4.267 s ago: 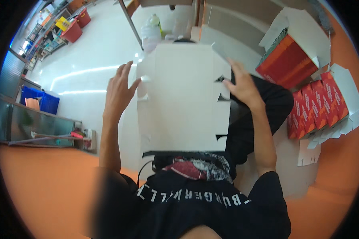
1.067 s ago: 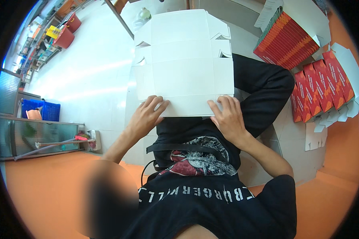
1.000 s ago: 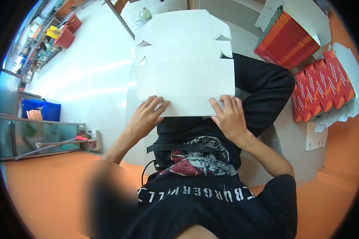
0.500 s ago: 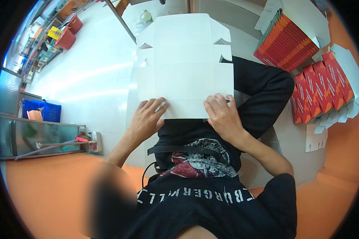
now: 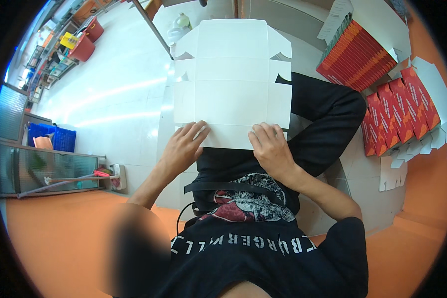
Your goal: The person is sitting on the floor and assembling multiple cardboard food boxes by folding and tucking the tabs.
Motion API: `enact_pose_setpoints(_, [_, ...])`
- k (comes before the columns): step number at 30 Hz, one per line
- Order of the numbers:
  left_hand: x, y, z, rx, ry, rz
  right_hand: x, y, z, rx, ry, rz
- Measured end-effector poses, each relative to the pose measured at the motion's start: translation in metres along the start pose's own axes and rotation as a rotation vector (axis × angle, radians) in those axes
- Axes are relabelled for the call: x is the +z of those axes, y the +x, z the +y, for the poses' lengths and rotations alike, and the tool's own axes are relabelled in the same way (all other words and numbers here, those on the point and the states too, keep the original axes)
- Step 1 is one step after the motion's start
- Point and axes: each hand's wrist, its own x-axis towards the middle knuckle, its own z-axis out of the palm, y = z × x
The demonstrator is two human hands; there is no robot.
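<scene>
A flat white cardboard box blank point(image 5: 231, 102) lies across my lap, plain side up. It has crease lines, side flaps and notches on both sides. My left hand point(image 5: 186, 143) grips its near left corner, fingertips on top close to the lowest crease and thumb at the near edge. On the near right part, my right hand point(image 5: 272, 148) has its bent fingers on the same strip; its thumb is mostly hidden. Both hands touch the blank and hold nothing else.
At the right stand a carton of tightly packed red-orange flat boxes point(image 5: 355, 54) and another carton with red boxes point(image 5: 402, 111). A clear bottle point(image 5: 182, 22) is beyond the blank. Far left are red buckets point(image 5: 82, 48), a blue basket point(image 5: 63, 139) and a glass-fronted cabinet point(image 5: 59, 171).
The blank has shifted slightly right and towards me at its far end. My right hand has slid a little left along the near strip; my left hand stays nearly in place.
</scene>
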Motion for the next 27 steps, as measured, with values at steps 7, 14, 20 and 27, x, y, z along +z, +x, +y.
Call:
enact_pose_setpoints(7, [-0.004, 0.007, 0.000, -0.072, -0.072, -0.063, 0.008, 0.009, 0.003, 0.012, 0.061, 0.022])
enact_pose_setpoints(14, [-0.008, 0.009, -0.003, -0.027, -0.060, -0.031, 0.007, 0.009, -0.002, 0.010, 0.065, 0.023])
enact_pose_setpoints(20, [-0.001, 0.008, 0.004, 0.020, 0.076, -0.009, 0.012, 0.013, -0.012, -0.047, -0.086, 0.051])
enact_pose_setpoints(27, [0.001, 0.008, 0.009, 0.075, 0.123, 0.019, 0.025, 0.017, -0.022, 0.037, -0.147, 0.083])
